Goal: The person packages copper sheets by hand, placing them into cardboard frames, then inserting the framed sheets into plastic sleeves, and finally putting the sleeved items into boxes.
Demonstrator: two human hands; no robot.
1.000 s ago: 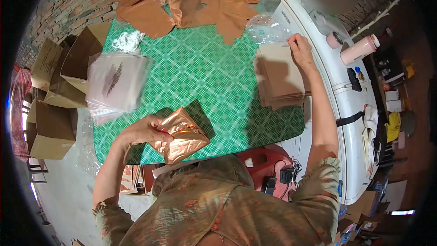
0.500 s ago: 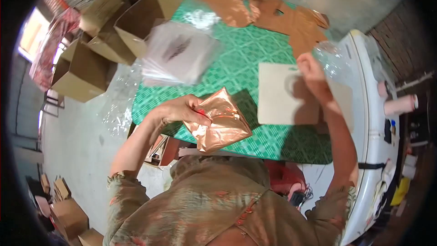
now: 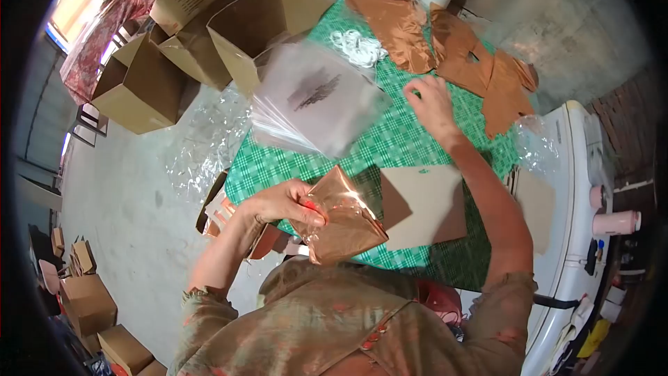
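Head view records the left hand (image 3: 282, 205) with its grip pinched on a coppery packet (image 3: 349, 221), the right hand (image 3: 433, 104) at the packet's one o'clock, loosely curled, closure indeterminable.

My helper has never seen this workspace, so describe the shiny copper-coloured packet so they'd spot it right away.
Start with the green checked table and go to its near edge. There, the left hand holds the packet. Unlike the coppery-brown sheets spread flat at the table's far end, it is compact, glossy and angular, and gripped in fingers.
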